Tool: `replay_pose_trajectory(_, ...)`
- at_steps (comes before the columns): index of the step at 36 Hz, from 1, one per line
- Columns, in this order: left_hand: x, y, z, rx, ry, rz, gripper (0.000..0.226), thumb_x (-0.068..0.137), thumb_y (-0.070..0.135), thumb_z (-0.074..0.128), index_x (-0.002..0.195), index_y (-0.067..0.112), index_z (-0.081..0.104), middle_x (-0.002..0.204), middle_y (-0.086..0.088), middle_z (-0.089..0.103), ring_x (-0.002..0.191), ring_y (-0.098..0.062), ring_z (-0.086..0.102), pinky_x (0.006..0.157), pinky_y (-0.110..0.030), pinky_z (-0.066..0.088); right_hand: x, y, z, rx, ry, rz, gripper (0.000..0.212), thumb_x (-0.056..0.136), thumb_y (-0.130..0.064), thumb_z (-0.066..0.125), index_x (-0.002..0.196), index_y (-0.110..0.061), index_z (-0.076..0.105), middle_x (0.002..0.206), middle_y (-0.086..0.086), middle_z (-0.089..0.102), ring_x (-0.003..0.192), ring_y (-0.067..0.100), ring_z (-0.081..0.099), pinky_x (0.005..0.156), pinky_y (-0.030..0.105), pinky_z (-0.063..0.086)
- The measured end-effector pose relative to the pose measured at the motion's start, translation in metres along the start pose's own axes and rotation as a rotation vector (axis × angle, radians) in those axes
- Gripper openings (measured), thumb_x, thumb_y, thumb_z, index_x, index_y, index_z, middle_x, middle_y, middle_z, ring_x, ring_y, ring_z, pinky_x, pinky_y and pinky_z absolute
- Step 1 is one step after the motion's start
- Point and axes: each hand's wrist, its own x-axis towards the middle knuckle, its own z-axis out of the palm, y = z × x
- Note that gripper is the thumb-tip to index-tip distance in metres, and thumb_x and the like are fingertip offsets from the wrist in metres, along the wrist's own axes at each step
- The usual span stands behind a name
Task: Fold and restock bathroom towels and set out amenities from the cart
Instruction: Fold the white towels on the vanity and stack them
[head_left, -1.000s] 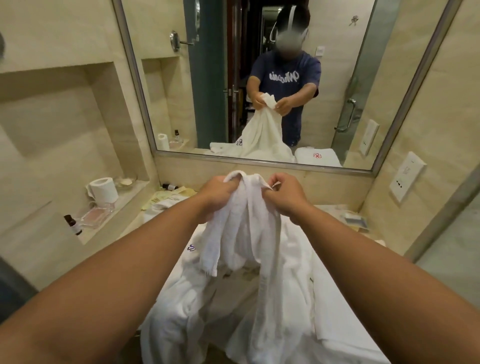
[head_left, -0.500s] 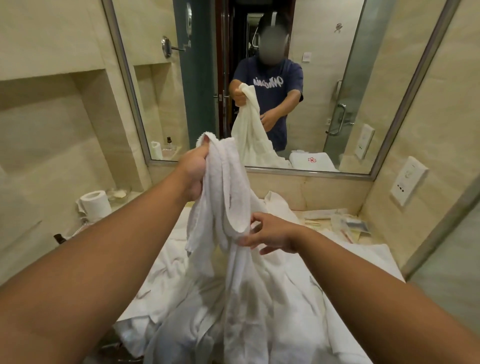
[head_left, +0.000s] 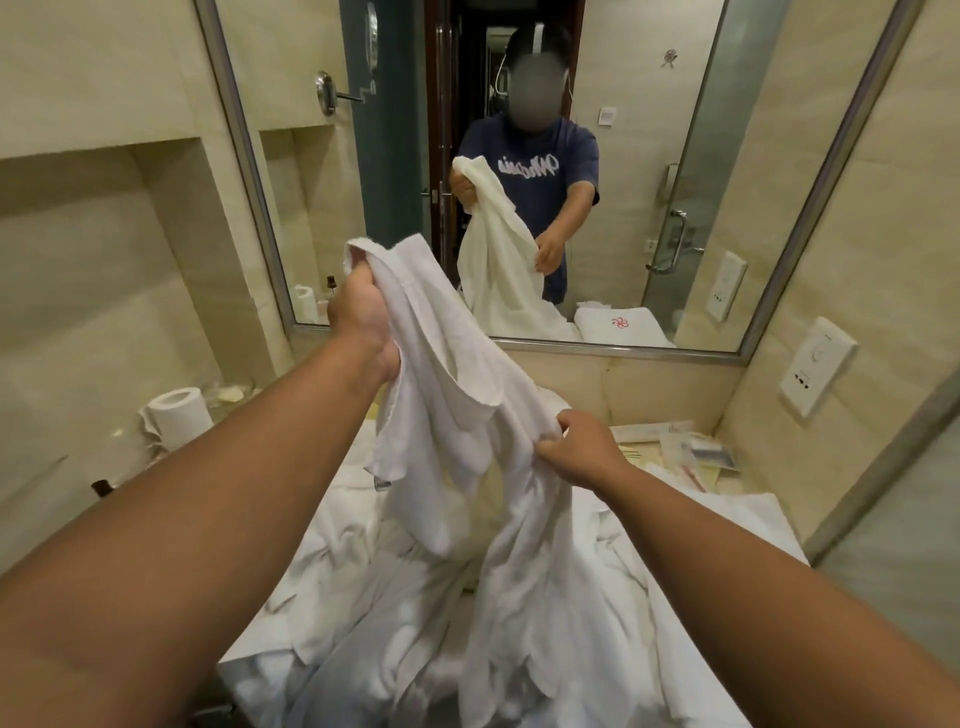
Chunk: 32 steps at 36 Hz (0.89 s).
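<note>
A: Two surfaces? Room, quick.
B: One counter (head_left: 691, 525), buried under loose white linen (head_left: 363, 597). Beige stone walls, big mirror (head_left: 649, 218) behind it, recessed niche at left with a toilet paper roll (head_left: 179, 415). Sachets (head_left: 698, 452) lie at the counter's back right corner. Wall socket panel (head_left: 816, 366) on the right.
A: The towel?
B: White towel (head_left: 452, 395), rumpled, unfolded, lifted above the counter; its lower end trails into the linen heap.
A: Hands?
B: Left hand (head_left: 361, 317) raised high, fingers clenched round the towel's top corner. Right hand (head_left: 576, 441) lower, fingers pinching a bunched edge mid-length.
A: Folded stock?
B: One folded towel with a red logo (head_left: 621, 325), seen in the mirror only.
</note>
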Motion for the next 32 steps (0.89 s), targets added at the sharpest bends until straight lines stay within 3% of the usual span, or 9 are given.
replay_pose_trajectory(5,-0.005,0.010,0.013,-0.043,-0.028,0.026,0.047,0.108,0.047,0.043,0.094,0.016,0.074,0.081,-0.002,0.079,0.073,-0.022,0.078,0.062,-0.035,0.061,0.007,-0.005,-0.002,0.009,0.148,-0.060,0.011,0.088,-0.017,0.055,0.094,-0.012,0.062,0.090,0.006,0.065,0.085,0.031,0.060,0.067,0.031,0.040)
replay_pose_trajectory(12,0.005,0.021,0.012,-0.164,-0.191,0.016,0.060,0.111,0.037,0.032,0.080,0.014,0.078,0.074,-0.007,0.074,0.067,-0.024,0.075,0.062,-0.035,0.061,0.028,-0.045,-0.063,0.600,0.671,0.062,0.017,0.099,-0.014,0.037,0.100,-0.017,0.053,0.093,0.004,0.058,0.085,0.027,0.053,0.071,0.033,0.038)
replay_pose_trajectory(16,0.013,0.015,0.003,-0.034,-0.307,-0.033,0.043,0.108,0.038,0.036,0.101,0.013,0.072,0.088,-0.009,0.071,0.084,-0.029,0.070,0.076,-0.041,0.062,0.044,-0.056,-0.091,0.833,0.536,0.012,0.013,0.101,-0.026,0.042,0.113,-0.022,0.046,0.104,0.001,0.059,0.097,0.025,0.058,0.083,0.042,0.052)
replay_pose_trajectory(18,0.015,0.009,-0.001,0.103,-0.342,-0.051,0.041,0.106,0.032,0.038,0.094,0.012,0.071,0.084,-0.009,0.069,0.081,-0.028,0.069,0.073,-0.038,0.061,0.042,-0.051,-0.093,0.803,0.393,-0.050,0.034,0.097,-0.031,0.063,0.119,-0.021,0.039,0.108,-0.001,0.057,0.098,0.021,0.061,0.083,0.038,0.054)
replay_pose_trajectory(20,0.011,0.002,-0.006,0.255,-0.365,-0.068,0.043,0.104,0.030,0.038,0.084,0.010,0.070,0.078,-0.009,0.066,0.074,-0.027,0.068,0.071,-0.036,0.060,0.039,-0.042,-0.086,0.718,0.263,-0.083,0.053,0.089,-0.020,0.075,0.122,-0.021,0.033,0.110,0.000,0.055,0.097,0.018,0.062,0.082,0.038,0.057)
replay_pose_trajectory(24,-0.001,-0.012,-0.017,0.542,-0.371,-0.094,0.041,0.104,0.025,0.039,0.083,0.006,0.069,0.082,-0.012,0.063,0.069,-0.024,0.068,0.068,-0.035,0.059,0.032,-0.023,-0.064,0.455,0.170,-0.041,0.040,0.088,0.002,0.052,0.117,-0.018,0.033,0.100,0.001,0.049,0.091,0.022,0.055,0.070,0.036,0.050)
replay_pose_trajectory(28,-0.012,-0.028,-0.035,0.741,-0.405,-0.226,0.041,0.103,0.013,0.044,0.072,0.003,0.069,0.071,-0.012,0.062,0.053,-0.022,0.066,0.061,-0.034,0.054,0.033,0.005,-0.050,0.198,0.376,-0.081,0.008,0.086,0.000,0.054,0.090,-0.006,0.052,0.081,0.006,0.056,0.069,0.019,0.045,0.053,0.031,0.027)
replay_pose_trajectory(30,-0.014,-0.034,-0.043,0.845,-0.436,-0.254,0.044,0.102,0.008,0.047,0.068,0.003,0.074,0.070,-0.012,0.065,0.051,-0.021,0.066,0.055,-0.031,0.056,0.033,0.017,-0.046,0.240,0.520,-0.059,0.005,0.081,0.002,0.056,0.079,0.000,0.051,0.073,0.012,0.056,0.067,0.021,0.041,0.054,0.035,0.024)
replay_pose_trajectory(32,-0.017,-0.036,-0.044,0.864,-0.491,-0.401,0.049,0.104,0.020,0.047,0.070,0.005,0.080,0.078,-0.013,0.074,0.063,-0.025,0.072,0.060,-0.031,0.058,0.027,0.020,-0.043,0.380,0.606,0.011,0.013,0.083,0.000,0.053,0.074,-0.006,0.045,0.070,0.006,0.049,0.068,0.018,0.038,0.055,0.035,0.025)
